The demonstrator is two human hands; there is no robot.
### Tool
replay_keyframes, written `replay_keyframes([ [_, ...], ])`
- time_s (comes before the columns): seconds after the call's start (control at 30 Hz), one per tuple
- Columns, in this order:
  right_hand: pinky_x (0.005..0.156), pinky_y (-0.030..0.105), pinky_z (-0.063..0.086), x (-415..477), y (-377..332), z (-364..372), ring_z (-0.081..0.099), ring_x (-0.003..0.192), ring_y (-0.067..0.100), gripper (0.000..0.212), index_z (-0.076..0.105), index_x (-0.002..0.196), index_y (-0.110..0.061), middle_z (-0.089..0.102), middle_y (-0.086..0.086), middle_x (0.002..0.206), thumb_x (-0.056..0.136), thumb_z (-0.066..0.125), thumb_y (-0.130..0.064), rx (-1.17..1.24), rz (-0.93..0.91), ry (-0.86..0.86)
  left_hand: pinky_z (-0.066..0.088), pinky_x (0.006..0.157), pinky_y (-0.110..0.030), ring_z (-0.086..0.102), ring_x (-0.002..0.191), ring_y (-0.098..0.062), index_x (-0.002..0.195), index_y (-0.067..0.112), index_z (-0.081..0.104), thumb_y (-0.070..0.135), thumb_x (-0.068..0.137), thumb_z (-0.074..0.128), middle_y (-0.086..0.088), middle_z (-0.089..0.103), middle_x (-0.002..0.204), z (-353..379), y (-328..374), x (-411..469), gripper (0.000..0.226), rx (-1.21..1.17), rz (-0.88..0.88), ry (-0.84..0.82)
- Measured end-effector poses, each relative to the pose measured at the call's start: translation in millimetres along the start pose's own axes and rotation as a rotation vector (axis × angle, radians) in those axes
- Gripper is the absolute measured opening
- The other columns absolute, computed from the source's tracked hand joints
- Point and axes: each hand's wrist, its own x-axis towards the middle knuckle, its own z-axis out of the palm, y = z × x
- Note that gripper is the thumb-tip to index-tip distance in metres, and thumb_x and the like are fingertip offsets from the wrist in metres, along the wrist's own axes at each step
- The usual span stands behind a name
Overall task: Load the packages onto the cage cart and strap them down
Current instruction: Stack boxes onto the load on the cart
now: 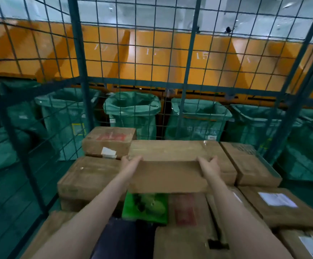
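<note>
Item: long flat brown cardboard carton [167, 174], atop stacked brown parcels [88, 176] in green wire cage cart [78, 58]. My left hand [132, 162] and right hand [210, 165] gripped its ends; it seemed stiff and fairly light.

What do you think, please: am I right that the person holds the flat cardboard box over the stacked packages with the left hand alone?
Not quite: both hands hold it. The head view shows the left hand and the right hand gripping opposite ends of the flat cardboard box over the stacked packages.
</note>
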Motion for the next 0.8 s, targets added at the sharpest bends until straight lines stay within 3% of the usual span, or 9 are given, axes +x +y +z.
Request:
replay_keyframes([
  [0.1, 0.108, 0.046, 0.037, 63, -9, 21, 0.036, 0.134, 0.035, 0.081, 0.012, 0.152, -0.014, 0.03, 0.012, 0.152, 0.09, 0.06, -0.035, 0.003, 0.02, 0.003, 0.038, 0.105, -0.045, 0.041, 0.129, -0.033, 0.148, 0.011, 0.021, 0.034, 0.087, 0.063, -0.014, 0.037, 0.146, 25, 14, 67, 0.078, 0.044, 0.006, 0.048],
  [0.23, 0.112, 0.041, 0.029, 135, -13, 58, 0.028, 0.14, 0.031, 0.078, 0.006, 0.153, -0.014, 0.022, 0.009, 0.156, 0.094, 0.056, -0.028, 0.107, -0.014, -0.032, 0.038, 0.095, -0.035, 0.041, 0.128, -0.034, 0.146, 0.008, 0.027, 0.029, 0.09, 0.06, -0.015, 0.039, 0.144, 50, 24, 138, 0.069, 0.173, 0.095, 0.178],
  [0.33, 0.11, 0.036, 0.028, 166, -4, 85, 0.027, 0.14, 0.029, 0.07, 0.009, 0.152, -0.01, 0.02, 0.01, 0.156, 0.097, 0.051, -0.022, 0.152, -0.032, -0.004, 0.031, 0.104, -0.036, 0.034, 0.135, -0.034, 0.149, 0.006, 0.018, 0.035, 0.093, 0.055, -0.015, 0.031, 0.15, 62, 15, 170, 0.073, 0.22, 0.087, 0.209],
  [0.47, 0.098, 0.035, 0.038, 215, 16, 119, 0.042, 0.128, 0.032, 0.057, 0.023, 0.144, -0.007, 0.036, 0.015, 0.146, 0.097, 0.051, -0.024, 0.172, -0.013, 0.004, 0.024, 0.11, -0.036, 0.027, 0.14, -0.032, 0.149, 0.006, 0.019, 0.041, 0.098, 0.041, -0.012, 0.026, 0.153, 63, 0, 226, 0.066, 0.305, 0.103, 0.211],
  [0.53, 0.092, 0.035, 0.04, 232, 26, 131, 0.048, 0.121, 0.033, 0.045, 0.033, 0.13, -0.01, 0.042, 0.016, 0.139, 0.094, 0.057, -0.025, 0.191, -0.018, -0.01, 0.024, 0.11, -0.038, 0.029, 0.139, -0.034, 0.15, 0.009, 0.017, 0.043, 0.1, 0.031, -0.014, 0.027, 0.153, 62, -11, 249, 0.063, 0.369, 0.105, 0.239],
  [0.67, 0.097, 0.05, 0.046, 261, 33, 151, 0.05, 0.117, 0.034, 0.043, 0.038, 0.115, -0.019, 0.045, 0.013, 0.135, 0.086, 0.068, -0.031, 0.265, -0.008, -0.045, 0.026, 0.109, -0.043, 0.032, 0.136, -0.037, 0.149, 0.006, 0.015, 0.037, 0.102, 0.029, -0.018, 0.031, 0.15, 66, -24, 284, 0.057, 0.414, 0.12, 0.356],
  [0.8, 0.095, 0.047, 0.048, 270, 29, 161, 0.053, 0.112, 0.031, 0.037, 0.038, 0.107, -0.021, 0.049, 0.012, 0.13, 0.086, 0.067, -0.029, 0.282, -0.057, 0.012, 0.025, 0.112, -0.043, 0.029, 0.138, -0.037, 0.147, 0.003, 0.019, 0.038, 0.102, 0.03, -0.02, 0.028, 0.151, 68, -18, 303, 0.059, 0.477, 0.156, 0.392],
])
